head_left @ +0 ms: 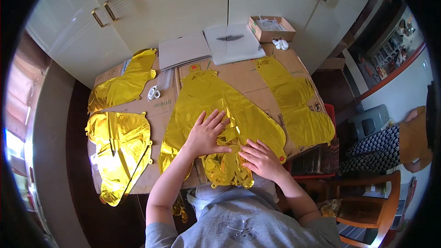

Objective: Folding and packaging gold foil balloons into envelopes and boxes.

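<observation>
A large gold foil balloon (209, 94), flat and uninflated, lies in the middle of the cardboard-covered table. My left hand (207, 134) rests on it with the fingers spread. Lower and to the right, my right hand (262, 158) lies with its fingers stretched out over the balloon's creased lower part. Neither hand grips anything that I can see. Red round spots mark the balloon's top tip and its lower right corner. More flat gold foil pieces lie around it: one at the upper left (124, 85), one at the lower left (120, 140) and one on the right (298, 103).
White-handled scissors (154, 93) lie beside transparent strips (166, 79). Grey cardboard sheets (183, 49), a white sheet (232, 41), an open box (272, 32) and crumpled white tissue (280, 44) line the back edge. A wooden chair (390, 197) and another person (411, 140) are at right.
</observation>
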Tool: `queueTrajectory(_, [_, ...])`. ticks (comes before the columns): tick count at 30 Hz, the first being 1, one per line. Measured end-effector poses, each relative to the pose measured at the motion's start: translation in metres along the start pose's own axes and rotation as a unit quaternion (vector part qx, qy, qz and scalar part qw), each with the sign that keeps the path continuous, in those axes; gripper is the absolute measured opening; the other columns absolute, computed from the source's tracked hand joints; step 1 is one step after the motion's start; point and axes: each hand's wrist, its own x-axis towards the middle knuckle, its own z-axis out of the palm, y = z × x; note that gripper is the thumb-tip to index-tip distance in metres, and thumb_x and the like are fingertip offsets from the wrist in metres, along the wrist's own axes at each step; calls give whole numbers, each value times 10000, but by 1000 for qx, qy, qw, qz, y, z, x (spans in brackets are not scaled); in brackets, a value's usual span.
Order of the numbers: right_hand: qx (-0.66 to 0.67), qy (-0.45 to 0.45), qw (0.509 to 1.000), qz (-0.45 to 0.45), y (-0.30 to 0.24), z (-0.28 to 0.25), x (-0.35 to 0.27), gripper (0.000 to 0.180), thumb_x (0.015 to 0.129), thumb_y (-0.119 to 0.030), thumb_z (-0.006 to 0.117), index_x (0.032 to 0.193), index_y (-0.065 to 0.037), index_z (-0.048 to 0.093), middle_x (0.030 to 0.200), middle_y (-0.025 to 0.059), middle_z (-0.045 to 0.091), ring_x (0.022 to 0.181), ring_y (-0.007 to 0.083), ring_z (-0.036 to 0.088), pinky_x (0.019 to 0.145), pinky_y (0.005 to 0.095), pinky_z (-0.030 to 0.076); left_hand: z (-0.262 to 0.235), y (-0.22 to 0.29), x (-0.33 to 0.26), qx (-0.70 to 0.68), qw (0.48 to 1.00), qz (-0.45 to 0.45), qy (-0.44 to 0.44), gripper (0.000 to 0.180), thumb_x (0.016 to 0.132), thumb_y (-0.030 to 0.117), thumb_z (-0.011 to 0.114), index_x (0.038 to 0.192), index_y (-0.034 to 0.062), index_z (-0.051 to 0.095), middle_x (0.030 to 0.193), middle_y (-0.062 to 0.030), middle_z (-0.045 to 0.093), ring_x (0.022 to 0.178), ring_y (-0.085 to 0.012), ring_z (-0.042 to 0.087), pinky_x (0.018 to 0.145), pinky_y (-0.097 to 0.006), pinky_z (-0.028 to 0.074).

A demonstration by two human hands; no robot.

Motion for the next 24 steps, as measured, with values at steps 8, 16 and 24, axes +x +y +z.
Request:
queueTrajectory(8, [-27,-30,999,-29,8,-6,7,524,796,-429,720,1216,-125,645,1303,16,594,1310,246,451,1067,452,352,0,0,-1,17,1000,-1,-18,1090,635,820,600,1437,103,425,1526,-129,354,1444,-284,267,1174,-524,159])
queueTrajectory(16, [-21,-87,996,-22,20,-18,25,769,637,-635,745,1251,-188,621,1389,6,524,1370,277,363,1087,503,289,0,0,0,14,1000,1,-20,1086,633,813,607,1436,105,426,1528,-130,351,1447,-281,262,1174,-521,158])
queueTrajectory(24, [-90,-152,984,17,22,-21,31,1015,555,-734,720,1421,-283,439,1547,18,321,1453,350,195,1147,605,132,0,0,-1,15,1000,3,-17,1089,630,820,602,1434,106,428,1527,-131,351,1445,-283,263,1173,-522,157])
